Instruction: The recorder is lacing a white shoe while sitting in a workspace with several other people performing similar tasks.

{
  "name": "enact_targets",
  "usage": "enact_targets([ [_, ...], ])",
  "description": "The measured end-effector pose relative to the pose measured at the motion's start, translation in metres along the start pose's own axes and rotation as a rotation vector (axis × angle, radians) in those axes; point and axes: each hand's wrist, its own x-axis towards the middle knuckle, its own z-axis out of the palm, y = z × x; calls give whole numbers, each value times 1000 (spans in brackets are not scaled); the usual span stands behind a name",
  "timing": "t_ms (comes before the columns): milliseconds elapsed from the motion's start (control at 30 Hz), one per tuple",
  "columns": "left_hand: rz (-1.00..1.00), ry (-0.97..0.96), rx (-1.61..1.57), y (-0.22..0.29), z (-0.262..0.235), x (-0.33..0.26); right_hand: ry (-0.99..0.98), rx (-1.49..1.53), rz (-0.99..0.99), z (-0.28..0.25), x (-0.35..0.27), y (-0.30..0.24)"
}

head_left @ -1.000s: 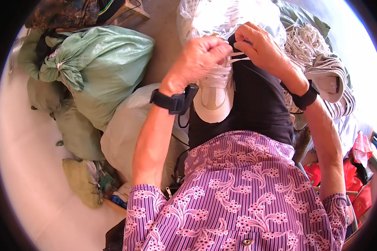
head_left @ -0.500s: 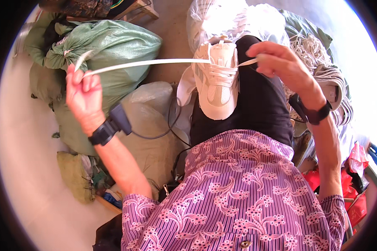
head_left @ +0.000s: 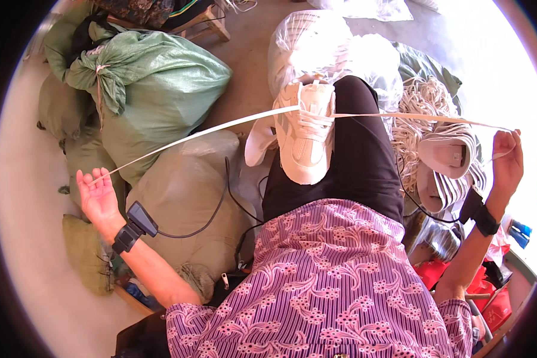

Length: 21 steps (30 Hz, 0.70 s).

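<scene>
The pale sneaker [head_left: 306, 143] rests on my black trousers [head_left: 367, 170], toe edge toward me. My left grip [head_left: 99, 200] and right grip [head_left: 506, 164] are each clamped on an end of its white lace [head_left: 221, 126], both well apart from the shoe, with open room between. Farther out, floor [head_left: 250, 62] shows between the edges of the green sack [head_left: 161, 83] and clear plastic bag [head_left: 310, 45].

Yr off-wht sneaker [head_left: 305, 156] w/ gray panels sat upright on yr lap [head_left: 367, 173], toe twd you, partly laced; flat lace [head_left: 268, 114] stretched L & R, well past lap.
</scene>
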Motion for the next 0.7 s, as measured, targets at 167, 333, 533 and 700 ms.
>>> enact_targets([
  [167,-138,-422,-50,-14,0,4,98,-141,-167,-52,-36,-62],
  [333,-170,-579,230,-45,42,-23,354,-181,-369,-108,-65,-113],
  [533,-191,-918,746,-109,117,-97,447,-885,-342,-83,-58,-14],
  [700,66,-1233,863,-160,151,-142,414,-1362,157,16,-28,154],
])
